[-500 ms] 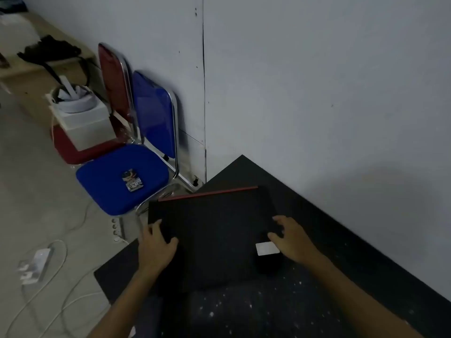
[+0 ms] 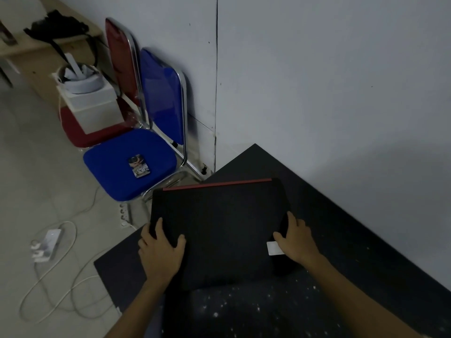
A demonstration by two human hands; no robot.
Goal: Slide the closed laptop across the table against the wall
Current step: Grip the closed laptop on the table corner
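The closed black laptop (image 2: 219, 223), with a red strip along its far edge, lies on the black table (image 2: 341, 215). Its far left corner overhangs the table's left edge. My left hand (image 2: 161, 250) grips the laptop's near left corner, thumb on the lid. My right hand (image 2: 296, 240) holds its right side, fingers over the edge, next to a white sticker (image 2: 274, 248). The grey wall (image 2: 317, 81) runs along the table's far right side; a dark gap of tabletop lies between the laptop and the wall.
A blue chair (image 2: 129, 164) with a small card on its seat stands left of the table, a red chair (image 2: 114, 69) with a white box behind it. White cables and a power strip (image 2: 46, 245) lie on the tiled floor.
My right hand has shifted from the lid near the sticker to the laptop's right edge. My left hand has closed more firmly on the near left corner. The laptop looks almost unmoved.
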